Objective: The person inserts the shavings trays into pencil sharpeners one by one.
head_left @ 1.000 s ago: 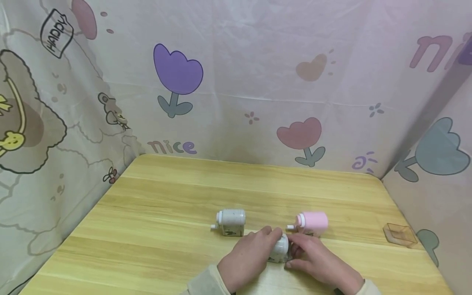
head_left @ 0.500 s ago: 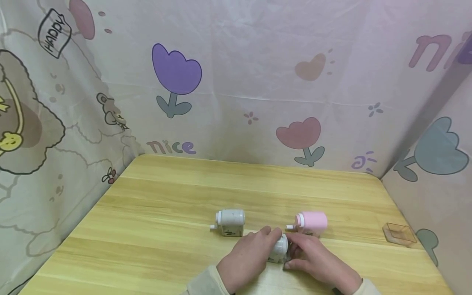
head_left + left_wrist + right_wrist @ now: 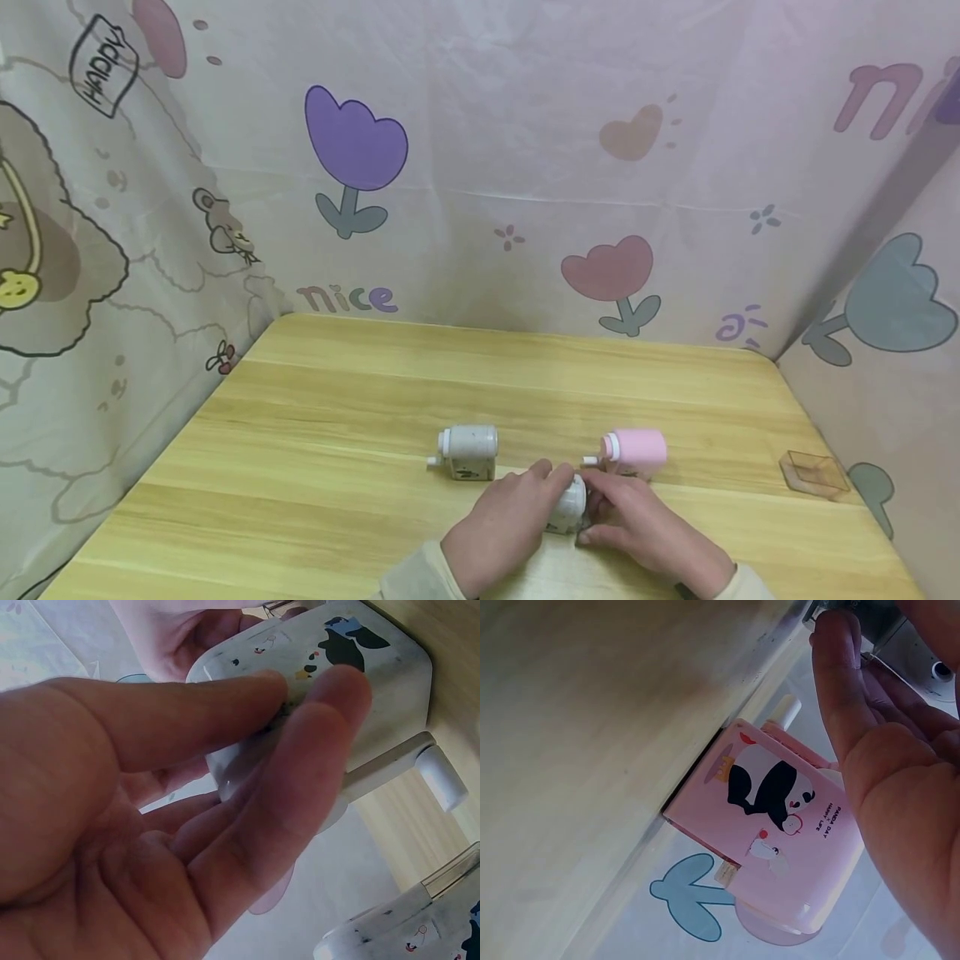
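Note:
My left hand [image 3: 498,529] grips a whitish crank pencil sharpener [image 3: 568,506] from its left side, thumb and fingers around the body. In the left wrist view its panda print shows and the crank handle [image 3: 441,777] sticks out beside the fingers. At the sharpener's right end, my right hand [image 3: 652,529] pinches a small see-through shavings drawer [image 3: 874,621] between thumb and fingers, close against the body. Most of the drawer is hidden by the fingers. Just behind the right hand stands a pink pencil sharpener [image 3: 639,450], its panda print visible in the right wrist view.
Another whitish pencil sharpener [image 3: 472,452] stands back left of the hands, its crank pointing left. An amber see-through drawer [image 3: 813,477] lies near the right edge of the wooden table [image 3: 337,400]. Printed cloth [image 3: 480,125] hangs behind and along both sides.

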A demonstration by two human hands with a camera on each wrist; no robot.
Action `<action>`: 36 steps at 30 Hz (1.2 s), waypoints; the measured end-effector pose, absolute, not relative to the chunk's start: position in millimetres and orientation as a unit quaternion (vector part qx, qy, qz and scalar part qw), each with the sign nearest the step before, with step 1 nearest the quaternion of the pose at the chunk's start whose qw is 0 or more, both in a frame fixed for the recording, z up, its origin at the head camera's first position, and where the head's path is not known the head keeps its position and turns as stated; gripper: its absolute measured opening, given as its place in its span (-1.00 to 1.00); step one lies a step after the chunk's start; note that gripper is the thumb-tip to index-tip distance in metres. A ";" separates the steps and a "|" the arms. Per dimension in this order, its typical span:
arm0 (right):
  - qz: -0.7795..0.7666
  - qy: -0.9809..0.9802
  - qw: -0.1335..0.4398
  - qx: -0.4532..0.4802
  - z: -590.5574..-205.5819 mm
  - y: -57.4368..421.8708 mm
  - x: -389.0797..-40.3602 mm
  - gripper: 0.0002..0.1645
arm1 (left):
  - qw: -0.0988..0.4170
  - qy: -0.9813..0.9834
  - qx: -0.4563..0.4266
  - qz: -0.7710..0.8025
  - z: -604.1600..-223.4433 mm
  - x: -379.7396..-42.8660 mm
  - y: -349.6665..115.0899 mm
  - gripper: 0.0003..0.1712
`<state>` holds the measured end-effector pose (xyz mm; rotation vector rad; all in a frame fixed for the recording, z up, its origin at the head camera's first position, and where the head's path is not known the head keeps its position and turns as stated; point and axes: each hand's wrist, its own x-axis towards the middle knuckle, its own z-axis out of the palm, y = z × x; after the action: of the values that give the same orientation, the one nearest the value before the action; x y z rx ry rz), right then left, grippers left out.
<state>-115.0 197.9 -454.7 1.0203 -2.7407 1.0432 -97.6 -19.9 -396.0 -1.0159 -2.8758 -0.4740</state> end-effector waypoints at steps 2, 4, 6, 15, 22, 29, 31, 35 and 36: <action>0.335 -0.882 0.015 0.329 -454.1 197.9 -115.1 -0.31 | 0.030 -0.931 -0.329 -0.153 -396.1 -97.7 -19.7 -0.51; 0.339 -0.881 0.008 0.330 -453.8 198.0 -115.2 -0.31 | 0.031 -0.932 -0.328 -0.153 -396.1 -97.6 -19.5 -0.51; 0.343 -0.879 0.000 0.332 -453.7 198.0 -115.3 -0.31 | 0.030 -0.932 -0.327 -0.153 -396.2 -97.5 -19.4 -0.51; 0.354 -0.874 -0.008 0.333 -453.1 194.2 -115.5 -0.30 | 0.032 -0.931 -0.328 -0.155 -396.7 -97.2 -19.6 -0.45; 0.360 -0.874 -0.009 0.327 -453.4 191.0 -116.0 -0.25 | 0.037 -0.932 -0.327 -0.155 -397.9 -97.1 -19.4 -0.42; 0.347 -0.880 0.004 0.323 -452.3 188.0 -116.3 -0.23 | 0.049 -0.934 -0.323 -0.147 -398.4 -96.1 -19.0 -0.46; 0.342 -0.883 0.009 0.322 -452.3 187.4 -116.3 -0.22 | 0.050 -0.934 -0.322 -0.148 -398.3 -95.4 -19.1 -0.45; 0.334 -0.886 0.016 0.322 -452.7 187.2 -115.9 -0.22 | 0.048 -0.934 -0.320 -0.150 -398.1 -94.6 -19.2 -0.45; 0.334 -0.886 0.016 0.322 -452.8 187.1 -115.8 -0.22 | 0.048 -0.934 -0.320 -0.149 -398.0 -94.6 -19.2 -0.45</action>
<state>-115.8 187.1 -452.8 1.0004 -2.7550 1.0391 -94.6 -19.2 -398.0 -0.9746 -2.8483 -0.4547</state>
